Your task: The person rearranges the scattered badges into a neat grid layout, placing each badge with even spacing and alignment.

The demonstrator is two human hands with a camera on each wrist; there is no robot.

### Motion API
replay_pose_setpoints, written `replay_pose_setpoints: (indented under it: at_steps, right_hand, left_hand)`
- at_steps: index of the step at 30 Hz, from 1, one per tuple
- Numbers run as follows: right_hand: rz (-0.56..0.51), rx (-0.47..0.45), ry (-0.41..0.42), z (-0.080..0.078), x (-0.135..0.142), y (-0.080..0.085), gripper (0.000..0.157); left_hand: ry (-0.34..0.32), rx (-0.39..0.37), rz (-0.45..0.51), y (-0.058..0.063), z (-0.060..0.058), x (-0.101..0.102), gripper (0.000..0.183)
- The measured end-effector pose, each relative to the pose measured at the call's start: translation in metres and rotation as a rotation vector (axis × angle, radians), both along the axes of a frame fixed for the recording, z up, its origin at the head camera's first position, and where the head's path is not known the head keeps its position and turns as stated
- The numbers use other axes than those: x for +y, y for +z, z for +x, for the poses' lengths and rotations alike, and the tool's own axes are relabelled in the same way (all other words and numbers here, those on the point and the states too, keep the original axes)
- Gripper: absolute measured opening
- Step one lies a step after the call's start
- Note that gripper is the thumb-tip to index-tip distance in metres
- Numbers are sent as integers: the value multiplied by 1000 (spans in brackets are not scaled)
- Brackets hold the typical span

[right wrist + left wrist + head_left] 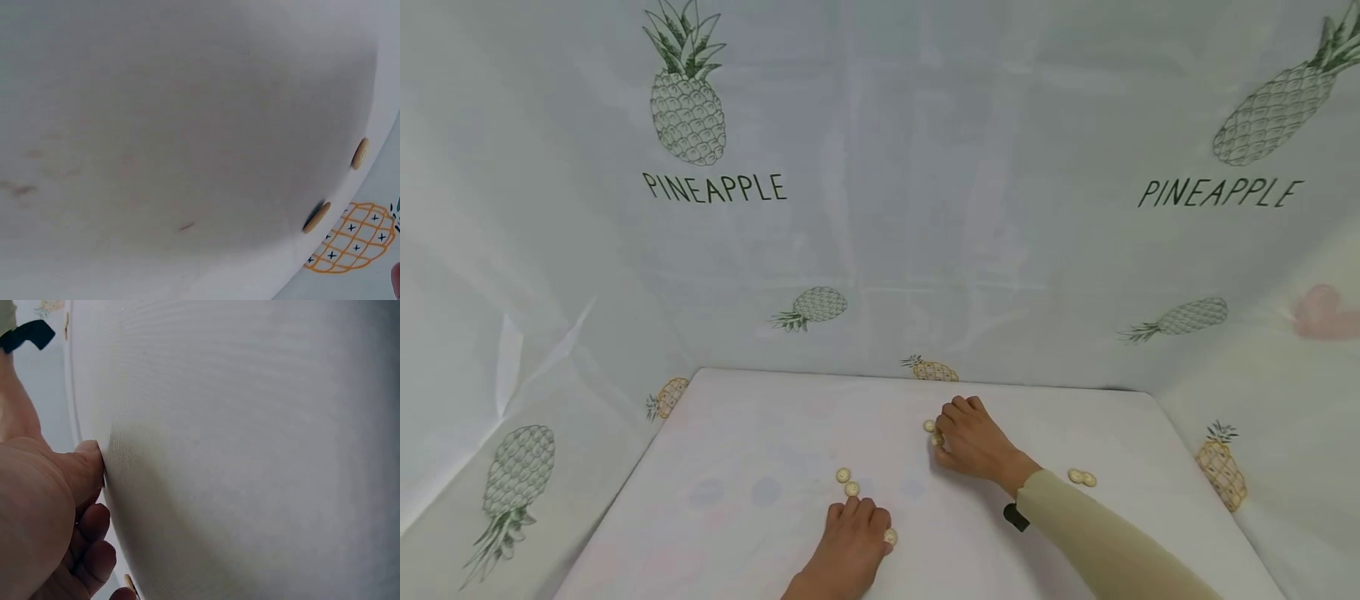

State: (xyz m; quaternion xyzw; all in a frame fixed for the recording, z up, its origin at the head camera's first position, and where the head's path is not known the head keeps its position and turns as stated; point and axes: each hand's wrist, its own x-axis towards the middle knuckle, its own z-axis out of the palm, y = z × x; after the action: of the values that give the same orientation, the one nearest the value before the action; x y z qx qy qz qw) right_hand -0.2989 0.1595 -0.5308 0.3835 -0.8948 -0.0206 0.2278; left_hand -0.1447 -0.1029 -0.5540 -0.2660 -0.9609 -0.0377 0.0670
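Small round pale-yellow discs lie on a white-covered table. In the head view my left hand, low in the middle, has curled fingers and pinches one disc at its thumb side. Its thumb is down against the tabletop in the left wrist view. Just beyond this hand lie two more discs, a nearer disc and a farther disc. Farther back, my right hand pinches a disc between thumb and fingers, with another disc beside it. The right wrist view shows little of this hand.
Two discs lie together right of the right forearm. A dark band hangs at that wrist. The white tabletop ends at sheets printed with pineapples behind and at both sides.
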Motion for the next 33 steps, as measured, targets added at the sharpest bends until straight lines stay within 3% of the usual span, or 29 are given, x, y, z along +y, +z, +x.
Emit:
replay_pose_setpoints:
  at_steps: [6,11,17,25,33]
  right_hand:
    - [-5,27,29,-18,-16,-2,18]
    - [17,-15,22,-28,-35,-4,16]
    - [33,-68,4,-35,-54,-4,18]
    - [25,-107,-29,-44,-67,-8,21]
    - [25,-175,-58,-49,-73,-12,17]
  left_hand:
    - [15,-52,24,-4,-3,1,32]
    - [17,-29,45,-7,-4,1,32]
    - [31,-73,61,-8,-6,1,31]
    - [2,14,67,-15,-6,-1,33]
    - [-8,28,69,-21,-7,-3,34]
